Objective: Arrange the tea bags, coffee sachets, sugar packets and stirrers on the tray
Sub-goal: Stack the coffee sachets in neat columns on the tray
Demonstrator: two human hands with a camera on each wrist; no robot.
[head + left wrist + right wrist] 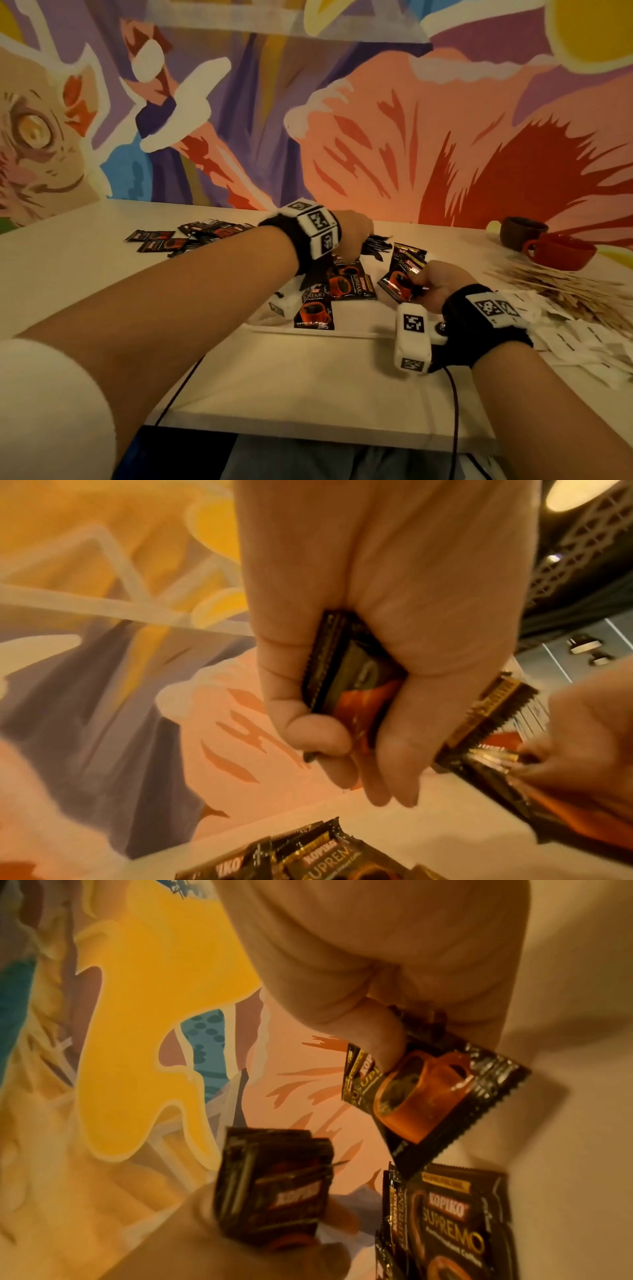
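1. Coffee sachets (346,286) are being seen loose on the white table (102,260), overlapping between the two hands, most with their long axes running away from the person.
2. A bundle of sachets (346,685) is being gripped in the left hand (352,229), the fingers curled round it; the left forearm is being held out across the table, back of the hand up.
3. The bundle is being held edge-on; in the head view its far ends (376,244) are pointing right, beyond the fingers.
4. A pair of sachets (402,274) is being pinched by the right hand (433,286), thumb on the printed face in the right wrist view (431,1096).
5. That pair is being held tilted, long axis leaning up and away, lower corner close over the table.
6. A further scatter of dark sachets (185,236) is being noted far left.
7. Wooden stirrers (548,284) and white packets (582,346) are being noted right, heaped; a red cup (561,251) and a brown cup (520,233) are standing behind.
8. The white tray (308,377) is lying nearest the person, one sachet (315,310) overlapping its far edge.
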